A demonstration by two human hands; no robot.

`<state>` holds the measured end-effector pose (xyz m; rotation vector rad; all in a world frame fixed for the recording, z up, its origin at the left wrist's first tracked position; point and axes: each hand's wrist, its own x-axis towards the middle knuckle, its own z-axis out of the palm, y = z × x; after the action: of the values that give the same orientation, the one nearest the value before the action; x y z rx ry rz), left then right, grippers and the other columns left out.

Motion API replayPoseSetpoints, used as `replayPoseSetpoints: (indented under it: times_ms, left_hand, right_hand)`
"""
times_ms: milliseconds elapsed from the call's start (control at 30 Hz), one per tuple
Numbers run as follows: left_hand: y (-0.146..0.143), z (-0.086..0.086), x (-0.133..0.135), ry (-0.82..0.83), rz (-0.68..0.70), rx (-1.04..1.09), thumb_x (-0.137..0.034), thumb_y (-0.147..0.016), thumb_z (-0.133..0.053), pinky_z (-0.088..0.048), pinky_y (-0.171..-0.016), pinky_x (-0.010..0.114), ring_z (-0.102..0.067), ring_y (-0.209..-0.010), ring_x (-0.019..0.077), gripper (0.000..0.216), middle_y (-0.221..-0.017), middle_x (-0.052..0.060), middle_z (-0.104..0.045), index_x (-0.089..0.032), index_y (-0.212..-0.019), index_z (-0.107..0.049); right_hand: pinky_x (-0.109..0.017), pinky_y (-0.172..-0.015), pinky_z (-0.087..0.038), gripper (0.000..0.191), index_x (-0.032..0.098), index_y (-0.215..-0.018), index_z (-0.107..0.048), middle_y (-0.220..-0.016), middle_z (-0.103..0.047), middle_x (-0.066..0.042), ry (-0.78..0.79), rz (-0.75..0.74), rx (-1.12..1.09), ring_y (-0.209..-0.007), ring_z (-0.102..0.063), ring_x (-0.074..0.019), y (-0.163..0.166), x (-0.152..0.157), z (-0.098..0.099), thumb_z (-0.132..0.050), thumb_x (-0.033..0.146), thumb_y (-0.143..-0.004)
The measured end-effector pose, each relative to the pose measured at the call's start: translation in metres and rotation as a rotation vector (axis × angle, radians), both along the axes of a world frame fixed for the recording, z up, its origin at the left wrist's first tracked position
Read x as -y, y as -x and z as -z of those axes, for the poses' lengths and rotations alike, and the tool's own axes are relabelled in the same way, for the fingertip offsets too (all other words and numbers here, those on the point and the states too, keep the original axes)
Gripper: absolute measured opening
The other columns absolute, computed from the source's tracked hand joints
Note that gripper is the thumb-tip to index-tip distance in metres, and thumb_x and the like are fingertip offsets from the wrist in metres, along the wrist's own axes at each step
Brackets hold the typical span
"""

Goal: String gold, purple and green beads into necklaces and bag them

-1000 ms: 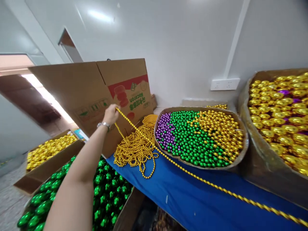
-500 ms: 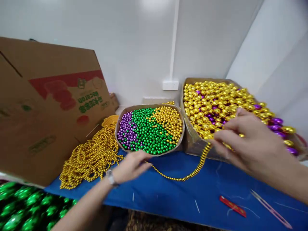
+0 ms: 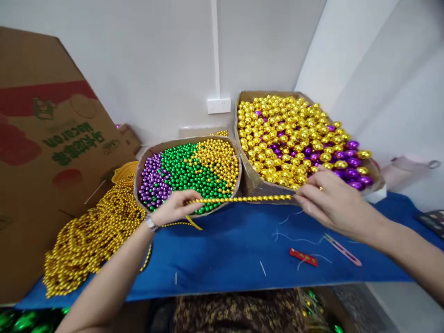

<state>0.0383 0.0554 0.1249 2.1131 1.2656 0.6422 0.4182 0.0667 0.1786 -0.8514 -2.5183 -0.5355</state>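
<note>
A gold bead strand (image 3: 249,199) is stretched almost level between my two hands. My left hand (image 3: 176,206), with a band at the wrist, pinches its left end in front of the small-bead box. More of the strand hangs below that hand toward the heap of gold bead strings (image 3: 100,231) at left. My right hand (image 3: 328,201) pinches the other end by the front of the large-bead box. The small-bead box (image 3: 239,178) holds purple, green and gold beads. Large shiny gold and purple beads fill the other box (image 3: 255,178).
On the blue cloth (image 3: 225,254) lie a red packet (image 3: 303,257), pink thread snips or tweezers (image 3: 343,249), and loose white threads. A tall printed carton (image 3: 41,162) stands at left. An orange bowl (image 3: 125,172) sits behind the heap, and a socket (image 3: 218,106) is on the wall.
The sagging bead strand is now pulled straight between my hands. My left hand has risen in front of the small-bead box. The view has shifted to the right.
</note>
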Motion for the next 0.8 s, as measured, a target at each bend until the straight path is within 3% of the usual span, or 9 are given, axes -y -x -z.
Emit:
replayPoseSetpoints:
  times_ms: [100,167,233,333,400,467,567,800]
  left_hand:
    - [0.023,-0.043,0.021,-0.279,-0.168,-0.22,-0.044,-0.08,-0.057,-0.049,-0.068,0.029,-0.06,-0.071,0.016,0.026,-0.083,0.001,-0.065,-0.024,-0.095,-0.064]
    - [0.026,-0.048,0.041,-0.285,-0.167,-0.334,-0.046,-0.079,-0.057,-0.05,-0.068,0.032,-0.06,-0.071,0.0179,0.027,-0.083,0.002,-0.065,-0.027,-0.097,-0.064]
    - [0.026,-0.029,0.061,-0.175,-0.095,-0.399,-0.044,-0.082,-0.053,-0.051,-0.068,0.033,-0.061,-0.073,0.0189,0.026,-0.084,0.004,-0.064,-0.029,-0.102,-0.063]
    - [0.029,0.031,0.088,0.024,0.008,-0.405,-0.037,-0.089,-0.044,-0.051,-0.072,0.03,-0.062,-0.079,0.0181,0.026,-0.089,0.005,-0.064,-0.028,-0.107,-0.061]
    - [0.033,0.073,0.101,0.125,0.041,-0.384,-0.034,-0.091,-0.039,-0.05,-0.072,0.028,-0.063,-0.078,0.0173,0.028,-0.087,0.005,-0.064,-0.026,-0.107,-0.06]
    - [0.038,0.103,0.111,0.171,0.021,-0.354,-0.034,-0.092,-0.039,-0.049,-0.073,0.027,-0.063,-0.08,0.0173,0.027,-0.089,0.005,-0.065,-0.025,-0.106,-0.06]
    - [0.045,0.121,0.123,0.213,-0.058,-0.308,-0.035,-0.091,-0.041,-0.049,-0.076,0.028,-0.063,-0.085,0.0178,0.025,-0.094,0.004,-0.066,-0.025,-0.105,-0.059]
    - [0.051,0.129,0.147,0.274,-0.155,-0.241,-0.034,-0.091,-0.041,-0.049,-0.078,0.031,-0.062,-0.089,0.0194,0.021,-0.097,0.005,-0.064,-0.024,-0.103,-0.054]
  right_hand:
    - [-0.038,-0.077,-0.045,0.021,0.02,-0.073,-0.056,-0.072,-0.045,-0.002,0.089,0.026,-0.135,-0.07,-0.045,-0.0165,0.012,0.005,0.039,-0.047,0.029,-0.09]
    - [-0.042,-0.087,-0.043,0.02,0.02,-0.073,-0.056,-0.072,-0.046,-0.001,0.174,0.032,-0.212,-0.071,-0.047,-0.0155,0.019,0.011,0.063,-0.047,0.028,-0.089]
    - [-0.046,-0.095,-0.039,0.018,0.021,-0.076,-0.057,-0.073,-0.048,0.0,0.298,-0.003,-0.208,-0.072,-0.05,-0.0147,0.02,0.02,0.088,-0.047,0.027,-0.09]
    - [-0.046,-0.099,-0.037,0.017,0.022,-0.082,-0.059,-0.075,-0.051,-0.001,0.47,-0.058,-0.124,-0.073,-0.053,-0.0142,0.017,0.037,0.129,-0.045,0.026,-0.09]
    - [-0.044,-0.099,-0.039,0.02,0.022,-0.08,-0.06,-0.074,-0.051,-0.001,0.516,-0.036,-0.101,-0.073,-0.054,-0.0144,0.017,0.048,0.156,-0.043,0.025,-0.091]
    - [-0.044,-0.099,-0.039,0.023,0.021,-0.076,-0.06,-0.072,-0.049,-0.001,0.513,0.017,-0.101,-0.072,-0.054,-0.0148,0.018,0.056,0.177,-0.043,0.025,-0.091]
    - [-0.045,-0.098,-0.039,0.025,0.02,-0.072,-0.059,-0.07,-0.048,-0.001,0.494,0.091,-0.113,-0.069,-0.054,-0.0156,0.02,0.064,0.196,-0.043,0.027,-0.09]
    - [-0.043,-0.095,-0.04,0.026,0.021,-0.067,-0.057,-0.07,-0.05,-0.001,0.551,0.159,-0.098,-0.069,-0.054,-0.0162,0.024,0.082,0.218,-0.045,0.027,-0.09]
